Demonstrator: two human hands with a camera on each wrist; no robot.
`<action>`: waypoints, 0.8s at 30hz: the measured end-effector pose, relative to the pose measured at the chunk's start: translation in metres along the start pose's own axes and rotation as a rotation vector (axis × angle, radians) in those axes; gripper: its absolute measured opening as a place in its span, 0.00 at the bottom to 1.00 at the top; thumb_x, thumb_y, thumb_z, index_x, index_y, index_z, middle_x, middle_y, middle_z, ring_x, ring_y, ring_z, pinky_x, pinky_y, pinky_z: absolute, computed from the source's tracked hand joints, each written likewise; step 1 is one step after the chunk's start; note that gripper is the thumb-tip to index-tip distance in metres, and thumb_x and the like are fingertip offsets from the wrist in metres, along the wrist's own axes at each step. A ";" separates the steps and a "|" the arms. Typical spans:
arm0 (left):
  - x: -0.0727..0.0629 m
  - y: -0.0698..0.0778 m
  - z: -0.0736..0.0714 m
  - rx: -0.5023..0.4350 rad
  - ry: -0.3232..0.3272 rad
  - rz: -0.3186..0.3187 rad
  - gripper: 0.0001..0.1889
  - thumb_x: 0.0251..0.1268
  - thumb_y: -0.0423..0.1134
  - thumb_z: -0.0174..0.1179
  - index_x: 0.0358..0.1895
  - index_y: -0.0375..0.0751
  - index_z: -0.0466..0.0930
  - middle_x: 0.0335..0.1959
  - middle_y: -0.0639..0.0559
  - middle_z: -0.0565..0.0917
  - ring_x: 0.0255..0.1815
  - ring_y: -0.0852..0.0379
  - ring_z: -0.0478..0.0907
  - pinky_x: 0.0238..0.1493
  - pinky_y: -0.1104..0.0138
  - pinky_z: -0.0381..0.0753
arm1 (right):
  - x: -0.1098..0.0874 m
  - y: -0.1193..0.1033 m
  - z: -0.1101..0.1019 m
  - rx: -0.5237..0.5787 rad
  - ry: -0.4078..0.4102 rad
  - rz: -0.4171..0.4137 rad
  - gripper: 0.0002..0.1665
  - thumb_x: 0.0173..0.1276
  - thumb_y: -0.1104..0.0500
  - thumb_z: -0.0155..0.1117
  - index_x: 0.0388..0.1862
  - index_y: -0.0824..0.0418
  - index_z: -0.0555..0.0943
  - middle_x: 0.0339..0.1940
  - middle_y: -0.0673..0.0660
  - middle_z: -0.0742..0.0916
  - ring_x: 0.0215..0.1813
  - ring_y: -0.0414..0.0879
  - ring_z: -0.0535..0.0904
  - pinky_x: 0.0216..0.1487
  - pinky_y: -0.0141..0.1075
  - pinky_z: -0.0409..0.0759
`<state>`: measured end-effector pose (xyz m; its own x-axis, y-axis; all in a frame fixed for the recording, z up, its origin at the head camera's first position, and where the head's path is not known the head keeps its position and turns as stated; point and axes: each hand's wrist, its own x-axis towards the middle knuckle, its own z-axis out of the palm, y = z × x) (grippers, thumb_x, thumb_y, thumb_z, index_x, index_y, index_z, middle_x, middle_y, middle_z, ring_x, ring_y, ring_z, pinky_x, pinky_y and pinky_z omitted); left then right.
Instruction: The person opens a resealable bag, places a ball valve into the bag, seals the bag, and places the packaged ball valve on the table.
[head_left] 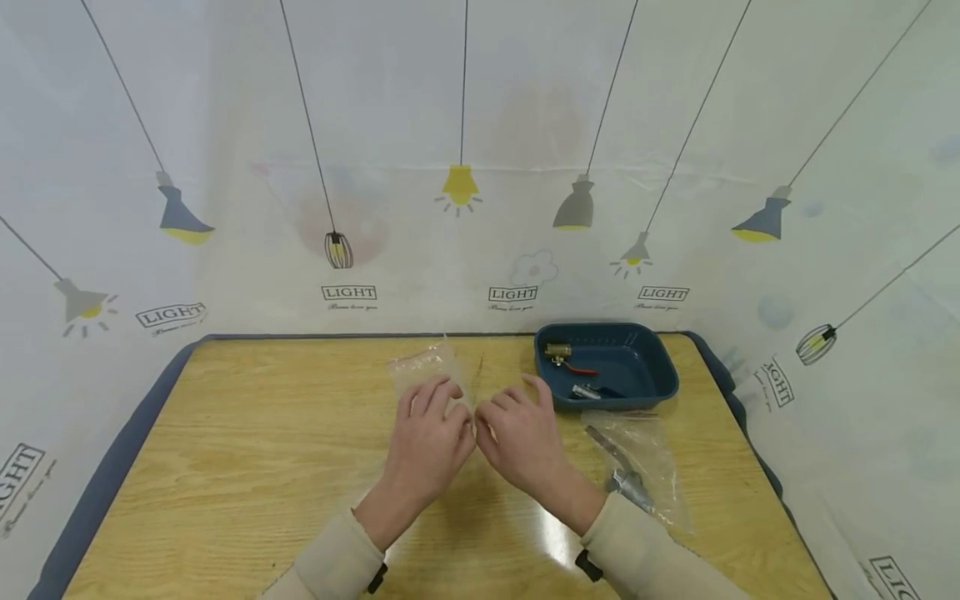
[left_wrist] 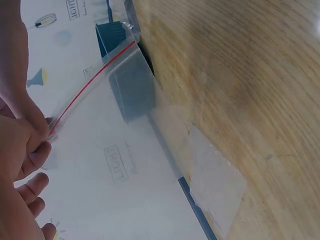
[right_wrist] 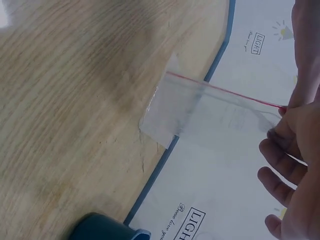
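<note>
A clear zip-lock bag [left_wrist: 92,84] with a red seal strip hangs from both hands, raised above the table. My left hand [head_left: 429,435] pinches its top edge between thumb and fingertips. Close beside it, my right hand [head_left: 525,435] pinches the same edge, its other fingers spread loosely. The fingertips of both hands nearly meet at the seal; whether the bag's mouth is parted there cannot be seen. Through the film I see no item inside. Another clear plastic bag [head_left: 423,362] lies flat on the table beyond my left hand.
A dark blue basin [head_left: 630,398] stands at the back right, holding a brass valve [head_left: 558,351] with a red lever and a small metal piece [head_left: 585,392]. In front of it lies a clear bag [head_left: 663,454] containing metal parts. A printed cloth backdrop surrounds the wooden table [head_left: 247,450].
</note>
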<state>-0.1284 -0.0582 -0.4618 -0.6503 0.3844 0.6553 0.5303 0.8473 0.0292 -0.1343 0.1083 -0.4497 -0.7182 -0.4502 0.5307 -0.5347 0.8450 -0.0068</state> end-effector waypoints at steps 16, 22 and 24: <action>-0.003 0.001 -0.006 -0.092 0.021 -0.078 0.10 0.60 0.42 0.56 0.23 0.47 0.79 0.45 0.51 0.81 0.62 0.48 0.73 0.58 0.52 0.69 | -0.005 -0.005 0.010 0.123 -0.012 0.092 0.05 0.62 0.55 0.66 0.27 0.47 0.81 0.24 0.42 0.85 0.37 0.43 0.81 0.60 0.57 0.71; -0.002 0.001 -0.007 -0.080 0.029 -0.077 0.10 0.59 0.42 0.56 0.21 0.46 0.78 0.45 0.51 0.81 0.62 0.47 0.74 0.58 0.52 0.69 | -0.005 -0.004 0.010 0.091 -0.015 0.093 0.05 0.62 0.55 0.66 0.27 0.48 0.80 0.23 0.43 0.85 0.38 0.44 0.81 0.61 0.56 0.70; -0.003 0.001 -0.007 -0.074 0.024 -0.083 0.10 0.59 0.43 0.55 0.21 0.46 0.78 0.45 0.51 0.81 0.62 0.47 0.74 0.59 0.51 0.69 | -0.005 -0.003 0.011 0.089 -0.012 0.093 0.06 0.63 0.56 0.66 0.27 0.48 0.80 0.23 0.43 0.84 0.38 0.44 0.81 0.61 0.56 0.71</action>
<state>-0.1224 -0.0606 -0.4584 -0.6808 0.3047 0.6660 0.5147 0.8460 0.1391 -0.1339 0.1047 -0.4616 -0.7713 -0.3749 0.5143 -0.5026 0.8545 -0.1309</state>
